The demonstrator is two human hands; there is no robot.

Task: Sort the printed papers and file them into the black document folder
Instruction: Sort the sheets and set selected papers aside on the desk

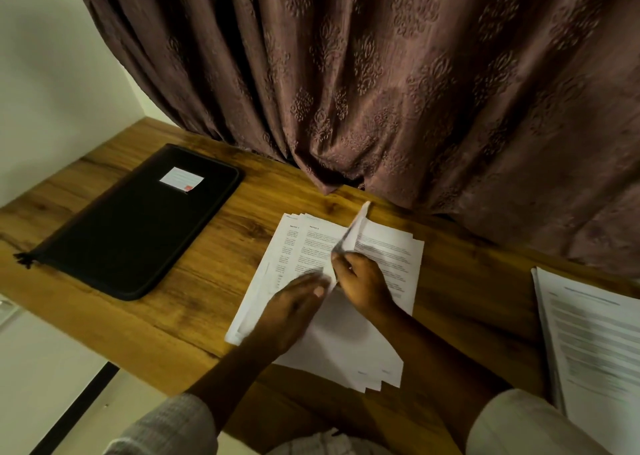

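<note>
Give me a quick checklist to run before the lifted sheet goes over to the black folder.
1. Grip: right hand pinches the lifted sheet, which curls up off the pile. Ok.
2. Pile steadied: left hand lies on the fanned stack, but it is blurred. Cannot tell how firmly.
3. Single sheet lifted: cannot tell whether it is one page or several.
4. Black folder ready to receive: it lies closed on the desk. Not ok.
5. Path from pile to folder: only bare wood shows between them. Ok.
6. Second stack kept apart, at the right edge. Ok.
</note>
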